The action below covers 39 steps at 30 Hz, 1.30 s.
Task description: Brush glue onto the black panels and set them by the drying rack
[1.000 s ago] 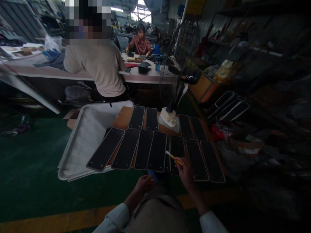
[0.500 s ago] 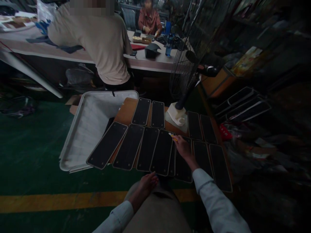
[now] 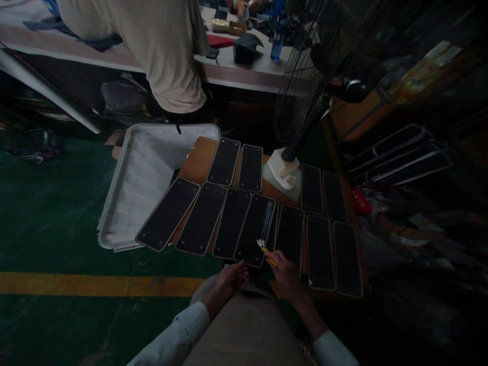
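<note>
- The right hand (image 3: 286, 274) is gripping a yellow-handled, white-tipped brush (image 3: 270, 258), apparently coating a black round-cornered rectangular panel (image 3: 249, 231) lying mid-row on a brown board (image 3: 200, 155); pale streaks (image 3: 268, 216) are showing.
- The left hand (image 3: 233, 276) is hovering near, fingers loosely parted, seemingly empty.
- Continuing probably calls for even, light strokes.
- A white plastic tub (image 3: 131, 188) is sitting beside the board; a beige-shirted person (image 3: 160, 56) is occupying the background.

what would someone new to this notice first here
Probably the white streaks down the right side of one black, pale-edged rectangular panel, ending at the white-tipped, yellow-handled brush in the right hand's grip. Next, the blocky off-white fan base, standing toward the far side of the brown board, between two pairs of similar panels.
</note>
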{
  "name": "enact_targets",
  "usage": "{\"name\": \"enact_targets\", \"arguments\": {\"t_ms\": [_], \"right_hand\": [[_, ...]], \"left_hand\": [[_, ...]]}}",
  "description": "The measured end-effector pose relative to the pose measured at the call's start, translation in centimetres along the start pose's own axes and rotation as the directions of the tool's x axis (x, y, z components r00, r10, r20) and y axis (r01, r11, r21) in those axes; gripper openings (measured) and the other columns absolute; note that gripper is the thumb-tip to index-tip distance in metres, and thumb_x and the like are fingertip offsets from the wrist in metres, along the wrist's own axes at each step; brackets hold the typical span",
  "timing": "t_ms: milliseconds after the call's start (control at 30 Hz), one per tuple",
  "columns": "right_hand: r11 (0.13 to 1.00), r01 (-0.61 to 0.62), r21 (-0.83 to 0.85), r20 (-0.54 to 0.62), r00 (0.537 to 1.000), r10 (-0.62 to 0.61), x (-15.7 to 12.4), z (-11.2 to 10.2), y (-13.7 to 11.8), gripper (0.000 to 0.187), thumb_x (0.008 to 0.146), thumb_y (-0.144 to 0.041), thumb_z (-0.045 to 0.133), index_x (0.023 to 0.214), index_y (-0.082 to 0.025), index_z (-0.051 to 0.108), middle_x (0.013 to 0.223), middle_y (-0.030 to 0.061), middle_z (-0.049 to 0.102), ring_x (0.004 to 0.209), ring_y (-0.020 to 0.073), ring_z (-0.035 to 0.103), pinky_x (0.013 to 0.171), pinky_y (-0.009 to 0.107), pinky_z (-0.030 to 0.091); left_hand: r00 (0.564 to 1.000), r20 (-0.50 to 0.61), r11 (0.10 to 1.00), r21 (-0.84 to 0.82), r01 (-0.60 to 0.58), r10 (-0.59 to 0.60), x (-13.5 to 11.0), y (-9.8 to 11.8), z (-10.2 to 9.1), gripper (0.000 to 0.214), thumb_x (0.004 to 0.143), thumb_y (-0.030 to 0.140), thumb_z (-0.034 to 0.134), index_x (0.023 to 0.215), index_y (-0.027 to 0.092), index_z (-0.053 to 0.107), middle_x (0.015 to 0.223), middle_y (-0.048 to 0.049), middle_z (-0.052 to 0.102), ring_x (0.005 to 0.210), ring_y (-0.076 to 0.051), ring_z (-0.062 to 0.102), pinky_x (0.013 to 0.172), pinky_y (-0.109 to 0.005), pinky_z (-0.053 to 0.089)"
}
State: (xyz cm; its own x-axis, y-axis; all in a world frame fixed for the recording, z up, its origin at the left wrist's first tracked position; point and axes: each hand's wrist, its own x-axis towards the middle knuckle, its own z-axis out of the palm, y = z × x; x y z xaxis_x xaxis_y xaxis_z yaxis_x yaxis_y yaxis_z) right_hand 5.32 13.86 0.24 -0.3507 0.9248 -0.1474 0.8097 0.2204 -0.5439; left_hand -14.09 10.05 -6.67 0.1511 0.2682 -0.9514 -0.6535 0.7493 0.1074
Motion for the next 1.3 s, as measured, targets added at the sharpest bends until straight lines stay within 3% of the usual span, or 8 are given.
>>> {"name": "enact_targets", "arguments": {"t_ms": [100, 200, 433, 600, 733, 1067, 1167, 1300], "right_hand": [[0.999, 0.018, 0.048, 0.079, 0.997, -0.022, -3.2, 0.0, -1.6, 0.021, 0.099, -0.026, 0.047, 0.11, -0.026, 0.064, 0.097, 0.0027, 0.068, 0.086, 0.0176, 0.07, 0.073, 0.028, 0.055], [0.991, 0.025, 0.129, 0.052, 0.998, -0.032, -2.6, -1.1, -1.7, 0.022, 0.1, -0.029, 0.046, 0.112, -0.025, 0.064, 0.097, 0.003, 0.068, 0.084, 0.017, 0.07, 0.072, 0.027, 0.055], [0.997, 0.061, 0.049, -0.217, 0.975, -0.049, 10.3, -4.4, 2.5, 0.024, 0.099, -0.031, 0.046, 0.113, -0.022, 0.064, 0.104, 0.0063, 0.067, 0.092, 0.0189, 0.068, 0.08, 0.03, 0.053], [0.995, 0.042, -0.088, -0.23, 0.971, -0.062, 16.2, -4.0, 3.7, 0.024, 0.099, -0.025, 0.046, 0.113, -0.02, 0.065, 0.106, 0.0084, 0.068, 0.097, 0.0207, 0.066, 0.084, 0.031, 0.052], [0.987, 0.058, -0.149, -0.127, 0.989, -0.077, 13.8, -2.2, 2.7, 0.024, 0.098, -0.021, 0.046, 0.116, -0.022, 0.064, 0.109, 0.0072, 0.067, 0.094, 0.0187, 0.067, 0.079, 0.027, 0.052], [0.996, 0.052, 0.071, 0.147, 0.987, -0.062, -0.8, 0.5, -2.7, 0.027, 0.1, -0.024, 0.041, 0.115, -0.026, 0.063, 0.099, 0.0049, 0.069, 0.087, 0.0172, 0.07, 0.076, 0.028, 0.056], [0.977, 0.014, 0.212, 0.124, 0.991, -0.041, -0.5, -0.5, -2.7, 0.025, 0.101, -0.031, 0.043, 0.113, -0.027, 0.064, 0.099, 0.0039, 0.069, 0.088, 0.0166, 0.07, 0.076, 0.027, 0.056], [0.982, 0.041, 0.186, -0.047, 0.998, -0.033, 4.7, -2.1, -0.8, 0.025, 0.1, -0.031, 0.044, 0.114, -0.024, 0.063, 0.103, 0.0054, 0.068, 0.09, 0.0167, 0.068, 0.077, 0.026, 0.054]], "left_hand": [[1.0, -0.011, 1.0, 0.005, -0.003, 0.003, 0.3, -0.1, -0.1, 0.011, 0.086, 0.021, 0.067, 0.082, 0.012, 0.063, 0.074, -0.0058, 0.068, 0.059, -0.011, 0.064, 0.056, -0.02, 0.05], [1.0, -0.025, 1.0, 0.007, -0.013, 0.013, 0.3, -0.2, -0.1, 0.012, 0.086, 0.022, 0.069, 0.083, 0.011, 0.063, 0.073, -0.0052, 0.067, 0.058, -0.011, 0.063, 0.056, -0.02, 0.049], [0.993, -0.087, 0.995, 0.072, -0.076, 0.082, -0.8, -0.1, 0.0, 0.016, 0.08, 0.027, 0.075, 0.083, 0.014, 0.065, 0.081, -0.0063, 0.071, 0.061, -0.012, 0.065, 0.059, -0.022, 0.051], [0.984, -0.12, 0.985, 0.126, -0.119, 0.134, -0.4, -0.4, -0.6, 0.022, 0.076, 0.03, 0.078, 0.083, 0.013, 0.064, 0.074, -0.0036, 0.069, 0.053, -0.01, 0.063, 0.049, -0.02, 0.046], [0.979, -0.111, 0.982, 0.089, -0.164, 0.174, -0.1, -0.4, -0.8, 0.028, 0.073, 0.032, 0.08, 0.086, 0.013, 0.065, 0.077, -0.0042, 0.07, 0.055, -0.01, 0.064, 0.052, -0.02, 0.048], [0.979, -0.094, 0.979, 0.11, -0.169, 0.18, 0.4, 0.4, -0.9, 0.027, 0.074, 0.031, 0.078, 0.088, 0.012, 0.066, 0.077, -0.0057, 0.071, 0.054, -0.011, 0.064, 0.051, -0.021, 0.049], [0.981, -0.065, 0.976, 0.129, -0.174, 0.184, 0.5, 0.4, -1.2, 0.031, 0.072, 0.036, 0.08, 0.088, 0.012, 0.067, 0.078, -0.0059, 0.071, 0.056, -0.012, 0.065, 0.053, -0.022, 0.05], [0.963, -0.12, 0.953, 0.214, -0.213, 0.242, 0.5, 0.3, -1.6, 0.035, 0.072, 0.042, 0.079, 0.085, 0.014, 0.064, 0.069, -0.0027, 0.068, 0.054, -0.012, 0.065, 0.049, -0.021, 0.047]]}}
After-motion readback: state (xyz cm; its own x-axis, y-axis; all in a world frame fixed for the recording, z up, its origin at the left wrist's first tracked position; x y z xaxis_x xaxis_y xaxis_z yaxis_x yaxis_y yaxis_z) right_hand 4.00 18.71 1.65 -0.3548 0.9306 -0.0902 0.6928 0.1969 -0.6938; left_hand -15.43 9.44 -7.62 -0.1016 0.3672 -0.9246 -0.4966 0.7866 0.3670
